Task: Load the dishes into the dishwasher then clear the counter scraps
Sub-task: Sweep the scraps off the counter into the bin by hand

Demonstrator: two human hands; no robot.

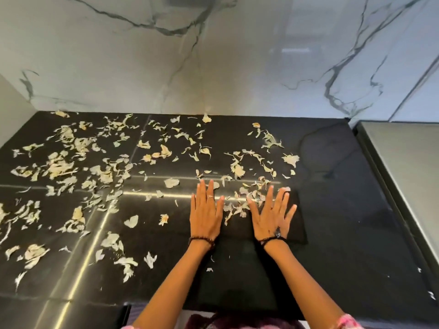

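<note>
Your left hand (206, 210) and right hand (272, 213) lie flat, fingers spread, on the table (332, 222). Scraps (240, 203) sit between and beyond them, most far left; you're clearing, so rake them together next.

Two hands flat on one black counter (332, 210), left hand (206, 214), right hand (270, 216), two dark wrist bracelets (202, 240), one finger ring (210, 197), pale peel scraps (61, 165) too many to count, one marble backsplash (213, 55)

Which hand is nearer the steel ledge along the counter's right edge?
Right. The right hand lies flat on the counter, nearer the steel ledge; the left hand lies flat farther away, beyond the right.
</note>
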